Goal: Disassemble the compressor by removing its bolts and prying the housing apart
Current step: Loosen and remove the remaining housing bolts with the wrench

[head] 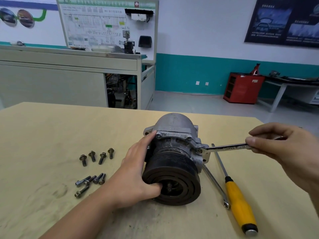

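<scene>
Well to the left of the grey cast-metal compressor, which lies on its side on the pale wooden tabletop, I count a row of four dark steel flange bolts and, nearer me, a loose cluster of five more bolts. By that count, most of the unbolting looks done. My left hand grips the compressor's left side, with the thumb hooked into the face of its black grooved pulley and the fingers laid up along the casting to steady it. On the compressor's right flange one hex bolt sits in its hole, and the open end of a slim silver spanner is fitted over it, so this is the bolt I am working on. Two small bolt heads also show on the compressor's top plate; I cannot tell whether they belong to the housing joint. Just right of the compressor a second silver spanner lies on the table, and beside it a yellow-handled flat screwdriver lies untouched, presumably for the prying. Farthest right, my right hand pinches the spanner's far end between thumb and curled fingers. The housing halves look fully closed, so I judge that this bolt, perhaps a few more, and all the prying are left to do.
</scene>
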`<action>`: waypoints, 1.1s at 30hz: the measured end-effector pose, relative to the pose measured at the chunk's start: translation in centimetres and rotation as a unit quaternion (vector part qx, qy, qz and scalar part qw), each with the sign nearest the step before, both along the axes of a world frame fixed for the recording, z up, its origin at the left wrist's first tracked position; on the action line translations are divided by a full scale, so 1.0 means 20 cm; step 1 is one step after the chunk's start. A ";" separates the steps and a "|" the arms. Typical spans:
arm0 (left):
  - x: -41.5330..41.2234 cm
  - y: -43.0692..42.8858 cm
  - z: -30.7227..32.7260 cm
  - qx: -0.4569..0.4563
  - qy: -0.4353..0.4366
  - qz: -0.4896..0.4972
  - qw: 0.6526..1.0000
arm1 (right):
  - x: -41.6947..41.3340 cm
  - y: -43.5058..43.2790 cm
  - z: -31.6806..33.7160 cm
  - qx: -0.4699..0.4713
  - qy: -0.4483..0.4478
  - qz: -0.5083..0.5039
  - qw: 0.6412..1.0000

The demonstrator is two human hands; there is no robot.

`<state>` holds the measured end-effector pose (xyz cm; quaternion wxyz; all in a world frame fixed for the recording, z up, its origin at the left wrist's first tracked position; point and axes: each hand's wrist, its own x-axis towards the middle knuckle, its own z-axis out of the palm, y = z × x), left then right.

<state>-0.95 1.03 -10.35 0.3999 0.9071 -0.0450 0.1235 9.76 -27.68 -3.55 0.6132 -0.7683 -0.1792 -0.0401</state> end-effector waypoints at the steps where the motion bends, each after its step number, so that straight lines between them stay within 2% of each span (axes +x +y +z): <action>1: 0.00 0.00 0.00 0.001 -0.001 -0.002 1.000 | 0.00 0.02 -0.02 0.053 0.004 -0.014 0.998; 6: -0.01 0.01 -0.01 -0.001 -0.010 -0.013 1.000 | -0.03 0.15 -0.10 0.285 0.053 -0.075 0.954; 8: -0.01 0.01 -0.02 0.002 -0.012 -0.017 1.000 | -0.05 0.19 -0.11 0.328 0.068 -0.084 0.939; 11: -0.02 0.01 -0.03 0.003 -0.014 -0.021 1.000 | -0.09 0.24 -0.08 0.337 0.050 -0.109 0.934; 14: -0.02 0.01 -0.02 0.007 -0.014 -0.022 1.000 | -0.15 0.30 -0.02 0.285 -0.028 -0.109 0.952; 17: -0.03 0.01 -0.02 0.008 -0.013 -0.020 1.000 | -0.23 0.37 0.04 0.181 -0.132 -0.101 0.969; 21: -0.03 0.00 -0.01 0.011 -0.014 -0.017 1.000 | -0.32 0.49 0.06 0.061 -0.239 -0.061 0.967; 26: -0.01 0.01 -0.03 0.003 -0.027 -0.014 1.000 | -0.39 0.65 0.00 -0.129 -0.368 -0.031 0.920; 29: 0.00 0.02 -0.05 -0.012 -0.023 -0.008 1.000 | -0.42 0.73 -0.07 -0.226 -0.432 0.014 0.873; 31: 0.01 0.03 -0.06 0.000 -0.006 -0.015 1.000 | -0.44 0.74 -0.11 -0.261 -0.458 0.027 0.849; 33: 0.01 0.03 -0.07 0.011 0.016 -0.013 1.000 | -0.47 0.72 -0.12 -0.239 -0.480 0.026 0.844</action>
